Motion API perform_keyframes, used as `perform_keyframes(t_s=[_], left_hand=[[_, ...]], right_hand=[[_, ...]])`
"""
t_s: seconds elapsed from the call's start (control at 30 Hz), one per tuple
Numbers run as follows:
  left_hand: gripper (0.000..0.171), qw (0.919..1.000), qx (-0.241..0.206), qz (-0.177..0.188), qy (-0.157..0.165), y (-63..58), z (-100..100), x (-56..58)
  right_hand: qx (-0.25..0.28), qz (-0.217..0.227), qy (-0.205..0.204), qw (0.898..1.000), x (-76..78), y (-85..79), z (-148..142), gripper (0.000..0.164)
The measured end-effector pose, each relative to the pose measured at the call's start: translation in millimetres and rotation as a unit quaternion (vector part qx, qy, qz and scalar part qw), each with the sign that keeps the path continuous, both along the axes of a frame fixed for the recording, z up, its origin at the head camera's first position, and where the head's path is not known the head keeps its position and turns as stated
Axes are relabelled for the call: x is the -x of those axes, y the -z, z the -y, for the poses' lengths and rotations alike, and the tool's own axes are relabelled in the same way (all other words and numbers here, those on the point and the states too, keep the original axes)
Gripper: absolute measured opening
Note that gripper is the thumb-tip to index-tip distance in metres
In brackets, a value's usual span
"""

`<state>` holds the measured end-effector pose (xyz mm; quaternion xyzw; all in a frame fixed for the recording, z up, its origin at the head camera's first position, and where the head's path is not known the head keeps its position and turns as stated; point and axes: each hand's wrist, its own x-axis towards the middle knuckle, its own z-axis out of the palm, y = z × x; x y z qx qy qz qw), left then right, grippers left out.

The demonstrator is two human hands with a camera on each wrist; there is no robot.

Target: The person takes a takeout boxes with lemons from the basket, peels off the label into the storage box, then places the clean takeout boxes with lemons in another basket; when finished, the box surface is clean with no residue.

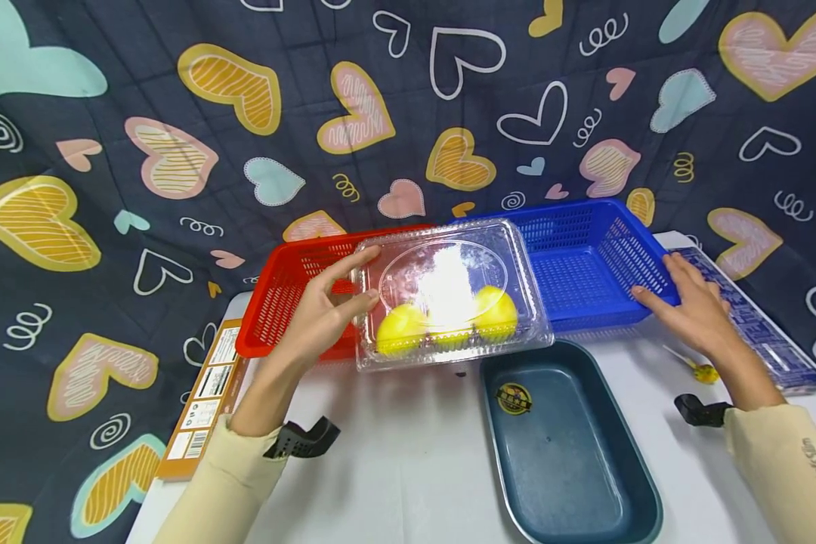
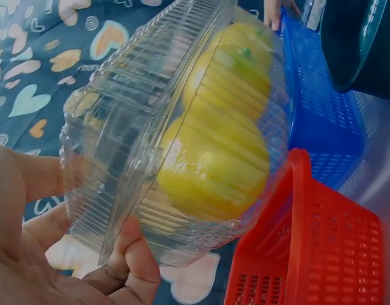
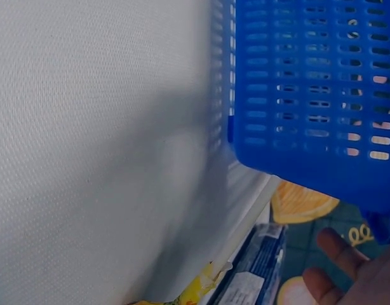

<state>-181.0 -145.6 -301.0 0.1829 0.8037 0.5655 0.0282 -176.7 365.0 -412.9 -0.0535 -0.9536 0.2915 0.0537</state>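
Note:
My left hand [image 1: 329, 302] grips the left end of a clear plastic clamshell box [image 1: 415, 264], thumb and fingers pinching its edge. The box is held up, tilted, over parts of a red basket [image 1: 265, 310] and a blue basket [image 1: 571, 279]. Through its wall show round yellow fruits [image 2: 214, 162], one with a green stem spot. At the blue basket's right end is my right hand [image 1: 697, 306], its fingers spread and relaxed. In the right wrist view its fingertips [image 3: 331, 241] are just below that basket's corner, with nothing between them.
A dark teal tray [image 1: 557, 446] sits on the white table [image 1: 394, 468] in front of the baskets. An orange box [image 1: 204, 400] lies at left, a blue patterned box [image 1: 761, 325] at right. A yellow-wrapped lollipop [image 1: 706, 372] lies near my right wrist. Heart-patterned cloth [image 1: 394, 166] hangs behind.

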Motion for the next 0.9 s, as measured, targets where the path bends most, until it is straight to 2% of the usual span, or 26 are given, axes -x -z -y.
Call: perform_keyframes(t_s=[0.13,0.53,0.9], left_hand=[[0.058,0.9999,-0.011,-0.004,0.006,-0.1,-16,12.7],[0.058,0.9989,-0.038,-0.023,0.014,10.1,-54,49.0],[0.056,0.9986,-0.037,-0.038,0.010,17.8,-83,74.1]], right_hand=[[0.001,-0.002,0.001,1.000,-0.9,1.0,0,0.088],[0.000,-0.004,0.012,1.000,-0.5,1.9,2,0.089],[0.008,-0.004,0.011,1.000,-0.3,3.1,0,0.089]])
